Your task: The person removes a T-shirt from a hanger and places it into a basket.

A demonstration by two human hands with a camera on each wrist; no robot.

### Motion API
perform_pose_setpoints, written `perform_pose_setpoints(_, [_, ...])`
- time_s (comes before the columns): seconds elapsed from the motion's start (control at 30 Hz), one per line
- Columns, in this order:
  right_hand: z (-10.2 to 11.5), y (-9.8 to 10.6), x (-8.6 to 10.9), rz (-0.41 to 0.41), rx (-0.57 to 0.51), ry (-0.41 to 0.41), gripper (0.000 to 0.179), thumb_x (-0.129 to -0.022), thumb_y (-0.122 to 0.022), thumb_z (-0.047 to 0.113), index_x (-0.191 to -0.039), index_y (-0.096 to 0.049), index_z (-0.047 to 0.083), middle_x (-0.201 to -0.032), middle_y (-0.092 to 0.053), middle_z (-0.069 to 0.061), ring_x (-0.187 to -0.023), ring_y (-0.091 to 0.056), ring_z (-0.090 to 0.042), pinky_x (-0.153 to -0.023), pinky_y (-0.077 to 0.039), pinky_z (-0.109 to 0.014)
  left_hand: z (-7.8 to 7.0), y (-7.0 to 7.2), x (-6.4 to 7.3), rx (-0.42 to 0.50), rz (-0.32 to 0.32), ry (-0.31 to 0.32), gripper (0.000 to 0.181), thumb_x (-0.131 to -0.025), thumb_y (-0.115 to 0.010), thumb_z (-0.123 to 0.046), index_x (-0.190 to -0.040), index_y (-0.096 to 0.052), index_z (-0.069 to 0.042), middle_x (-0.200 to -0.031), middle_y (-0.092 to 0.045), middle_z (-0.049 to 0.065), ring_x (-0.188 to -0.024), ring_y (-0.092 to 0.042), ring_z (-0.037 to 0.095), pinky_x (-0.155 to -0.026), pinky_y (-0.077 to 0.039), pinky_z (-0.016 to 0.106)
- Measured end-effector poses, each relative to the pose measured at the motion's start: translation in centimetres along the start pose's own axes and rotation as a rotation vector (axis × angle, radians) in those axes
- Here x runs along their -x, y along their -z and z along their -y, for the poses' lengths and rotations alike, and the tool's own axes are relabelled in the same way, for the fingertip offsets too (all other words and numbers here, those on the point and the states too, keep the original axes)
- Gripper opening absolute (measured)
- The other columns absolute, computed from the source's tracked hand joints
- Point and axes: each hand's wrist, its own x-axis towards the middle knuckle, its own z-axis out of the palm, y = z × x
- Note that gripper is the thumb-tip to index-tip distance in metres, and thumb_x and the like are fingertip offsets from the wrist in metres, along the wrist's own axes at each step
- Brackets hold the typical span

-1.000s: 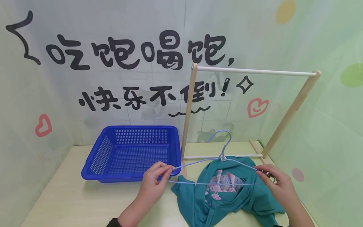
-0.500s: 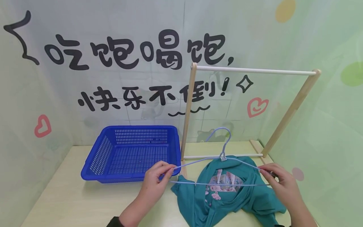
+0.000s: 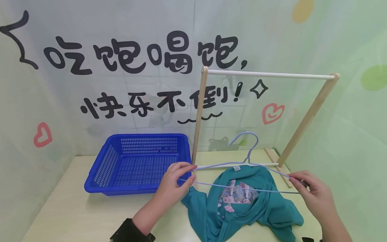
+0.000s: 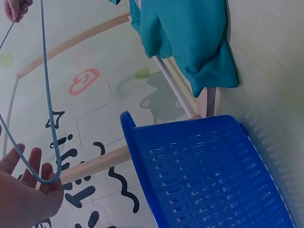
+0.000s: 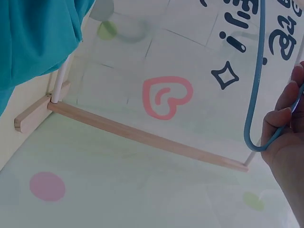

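Note:
A light blue wire hanger [image 3: 222, 184] is held level above a teal garment [image 3: 211, 208] with a printed patch, its hook pointing away. My right hand [image 3: 314, 193] pinches the hanger's right end between thumb and fingers; in the right wrist view the rounded corner pokes out of that grip. At the other end, my left hand [image 3: 173, 181] has thumb and index finger apart, with the wire passing between them. In the left wrist view, its fingers [image 4: 35, 159] are spread behind the hanger's corner and touch it. The garment lies crumpled on the table, a white label at its neck.
A blue plastic basket [image 3: 101, 171] stands on the table [image 3: 60, 208] to the left. Behind the garment rises a wooden rack with a white top rail [image 3: 272, 74] and a slanting right post [image 3: 308, 119]. Printed sheets enclose the back and sides.
The hanger has shifted right and slightly up, its hook now away from the label. Both hands moved right; my left thumb and index finger have parted from their pinch.

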Motion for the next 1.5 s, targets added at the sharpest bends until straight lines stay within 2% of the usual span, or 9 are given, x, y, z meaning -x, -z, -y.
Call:
perform_pose_setpoints(0.13, [-0.1,0.7,0.2,-0.009,0.027,-0.039,0.018,-0.08,-0.067,-0.01,-0.091,-0.071,0.004,-0.085,-0.061,0.019,-0.071,-0.047,0.003,-0.055,-0.038,-0.016,-0.1,-0.4,-0.5,0.007,0.012,-0.004,0.047,-0.091,-0.062,-0.031,-0.137,-0.051,-0.025,-0.137,-0.05,-0.003,-0.13,-0.04,0.021,-0.1,-0.04,0.056])
perform_pose_setpoints(0.23, [-0.3,1.2,0.3,-0.024,0.044,-0.062,0.016,-0.081,-0.067,-0.009,-0.092,-0.071,0.003,-0.085,-0.061,0.021,-0.07,-0.046,0.003,-0.054,-0.037,-0.016,-0.3,-0.6,-1.1,0.033,0.013,0.008,0.055,-0.094,-0.057,-0.034,-0.145,-0.038,-0.027,-0.148,-0.039,-0.002,-0.138,-0.032,0.023,-0.103,-0.034,0.062])
perform_pose_setpoints(0.43, [-0.1,1.9,0.6,-0.049,0.069,-0.113,0.013,-0.081,-0.068,-0.006,-0.091,-0.071,0.002,-0.085,-0.061,0.023,-0.071,-0.046,0.002,-0.057,-0.038,-0.012,-0.8,-0.9,-3.2,0.08,-0.015,0.016,0.059,-0.1,-0.044,-0.033,-0.152,-0.018,-0.022,-0.157,-0.019,-0.001,-0.145,-0.017,0.023,-0.111,-0.022,0.059])
perform_pose_setpoints(0.6, [0.1,2.4,0.8,-0.059,0.087,-0.111,0.013,-0.082,-0.068,-0.005,-0.091,-0.072,0.004,-0.084,-0.061,0.023,-0.07,-0.047,0.003,-0.056,-0.038,-0.012,-0.8,-1.4,-5.3,0.114,-0.029,0.036,0.063,-0.102,-0.041,-0.031,-0.153,-0.008,-0.017,-0.159,-0.012,0.005,-0.146,-0.012,0.025,-0.114,-0.018,0.055])
perform_pose_setpoints(0.8, [0.3,2.9,0.8,-0.083,0.103,-0.114,0.013,-0.082,-0.068,-0.005,-0.091,-0.071,0.004,-0.081,-0.059,0.021,-0.069,-0.048,0.004,-0.057,-0.038,-0.01,0.0,-1.9,-7.9,0.135,-0.021,0.071,0.065,-0.101,-0.042,-0.022,-0.153,-0.005,-0.01,-0.158,-0.01,0.011,-0.146,-0.011,0.027,-0.116,-0.016,0.05])
perform_pose_setpoints(0.97, [0.5,3.3,0.9,-0.095,0.136,-0.129,0.012,-0.083,-0.068,-0.003,-0.092,-0.071,0.005,-0.081,-0.059,0.021,-0.071,-0.047,0.006,-0.059,-0.038,-0.007,0.7,-2.3,-9.6,0.161,-0.017,0.117,0.065,-0.101,-0.042,-0.021,-0.152,-0.005,-0.009,-0.158,-0.012,0.012,-0.146,-0.012,0.026,-0.117,-0.016,0.047])
perform_pose_setpoints(1.23, [1.0,4.0,1.1,-0.154,0.224,-0.187,0.009,-0.084,-0.069,0.003,-0.092,-0.072,0.006,-0.08,-0.055,0.028,-0.07,-0.044,0.01,-0.048,-0.032,-0.016,1.4,-3.0,-11.3,0.172,-0.039,0.193,0.062,-0.101,-0.042,-0.022,-0.153,-0.008,-0.014,-0.157,-0.018,0.01,-0.144,-0.018,0.025,-0.117,-0.019,0.043])
perform_pose_setpoints(1.5, [1.3,3.9,1.0,-0.173,0.244,-0.217,0.01,-0.082,-0.071,0.003,-0.091,-0.073,0.006,-0.078,-0.054,0.031,-0.069,-0.042,0.01,-0.048,-0.03,-0.016,1.8,-3.8,-12.4,0.093,-0.119,0.187,0.056,-0.102,-0.038,-0.017,-0.152,-0.013,-0.012,-0.155,-0.024,0.012,-0.143,-0.023,0.027,-0.116,-0.023,0.041])
